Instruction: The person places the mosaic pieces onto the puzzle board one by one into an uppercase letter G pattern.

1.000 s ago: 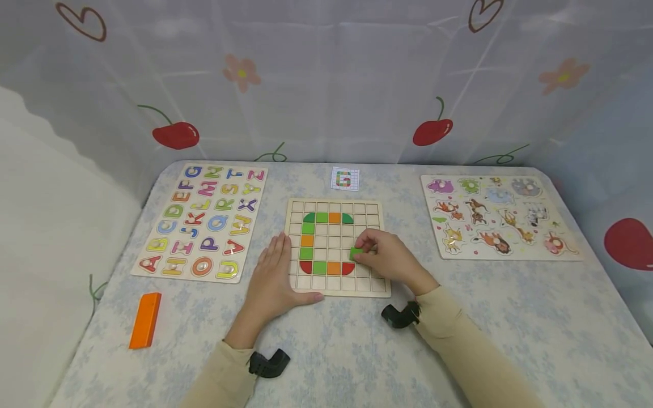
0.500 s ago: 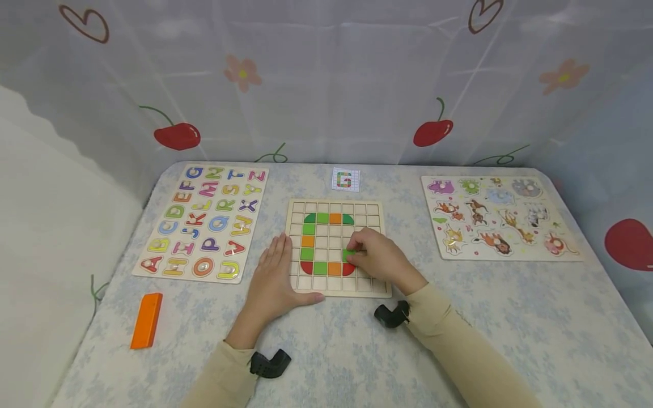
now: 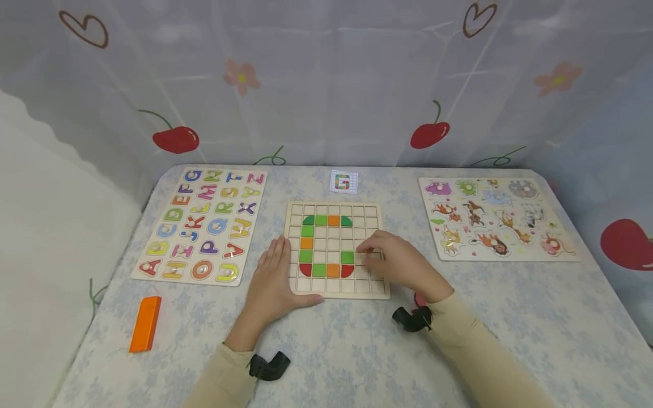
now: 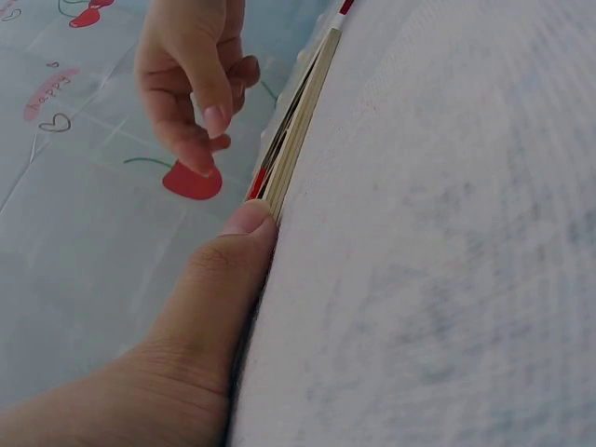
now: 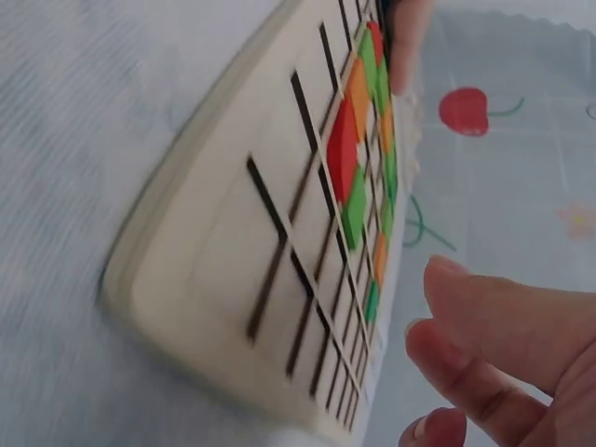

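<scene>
A wooden grid board (image 3: 369, 218) lies in the middle of the table with green, orange and red tiles forming a curved letter shape. A green square tile (image 3: 347, 257) sits in a cell just above the lower right red quarter-round, and shows in the right wrist view as the green tile (image 5: 355, 207). My right hand (image 3: 374, 249) hovers over the board's right side, its fingers (image 5: 494, 326) loosely curled and holding nothing, just right of that tile. My left hand (image 3: 275, 266) lies flat on the table against the board's left edge, its thumb (image 4: 244, 223) pressed to the board's front edge (image 4: 298, 121).
An alphabet puzzle (image 3: 204, 221) lies at the left and an animal puzzle (image 3: 495, 218) at the right. A small pattern card (image 3: 343, 182) sits behind the board. An orange block (image 3: 145, 324) lies near the front left. A curtain with cherries closes off the back.
My right hand set the green tile into the cell above the red quarter-round, let go of it and drew back slightly to the right. The left hand has stayed put.
</scene>
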The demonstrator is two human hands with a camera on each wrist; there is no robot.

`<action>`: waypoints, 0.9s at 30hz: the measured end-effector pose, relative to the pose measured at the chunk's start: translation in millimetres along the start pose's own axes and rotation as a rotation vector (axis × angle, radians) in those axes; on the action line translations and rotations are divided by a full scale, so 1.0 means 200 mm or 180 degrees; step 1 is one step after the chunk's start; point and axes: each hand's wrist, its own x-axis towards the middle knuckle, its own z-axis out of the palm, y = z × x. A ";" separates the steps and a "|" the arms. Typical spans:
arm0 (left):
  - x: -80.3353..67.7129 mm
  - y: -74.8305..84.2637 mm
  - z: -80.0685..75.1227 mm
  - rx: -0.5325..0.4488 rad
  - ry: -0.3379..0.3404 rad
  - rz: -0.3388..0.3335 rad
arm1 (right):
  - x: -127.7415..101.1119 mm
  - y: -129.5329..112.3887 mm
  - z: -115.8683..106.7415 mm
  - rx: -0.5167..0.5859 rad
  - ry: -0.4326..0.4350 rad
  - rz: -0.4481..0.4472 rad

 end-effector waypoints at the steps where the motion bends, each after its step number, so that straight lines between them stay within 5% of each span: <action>1: 0.00 0.00 0.00 -0.0006 0.0004 0.0003 | -0.02 0.02 -0.02 -0.0023 0.0044 0.0008; 6: 0.00 0.00 0.00 -0.0025 0.0018 0.0026 | -0.15 0.13 -0.10 -0.0070 0.0141 0.0108; 16: -0.01 0.00 0.00 -0.0047 0.0054 0.0041 | -0.38 0.36 -0.14 0.0064 -0.0129 0.0065; 27: -0.01 0.00 0.00 -0.0037 0.0056 0.0044 | -0.45 0.44 -0.11 0.0380 -0.0505 -0.0085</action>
